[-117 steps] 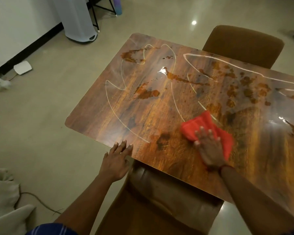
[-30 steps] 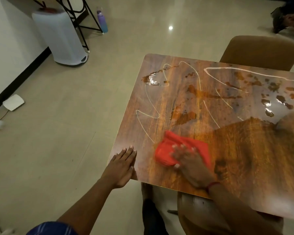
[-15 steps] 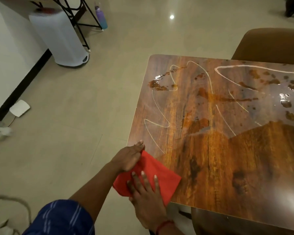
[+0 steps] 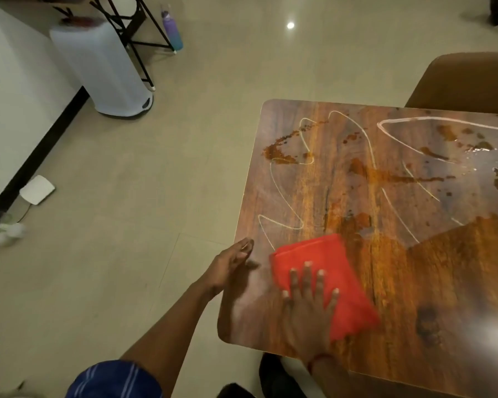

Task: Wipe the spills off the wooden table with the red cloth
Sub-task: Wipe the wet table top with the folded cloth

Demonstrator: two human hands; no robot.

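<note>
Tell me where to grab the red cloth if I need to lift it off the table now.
Pinch the far-left corner of the red cloth, coming from the table's left edge with the left hand. The cloth lies flat and folded, the right hand presses on its near half, and that far corner is bare and nearest the free hand.

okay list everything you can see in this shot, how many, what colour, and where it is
wooden table: one, brown, right half
spills: many, dark orange-brown, far part of the tabletop
red cloth: one, near left part of the table
chair: one, tan, behind the table
bin: one, white, top left by the wall
bottle: one, purple and teal, on the floor beside the black stand
flat box: one, white, on the floor at left
left hand: at the table's left edge, open
right hand: flat on the cloth
</note>
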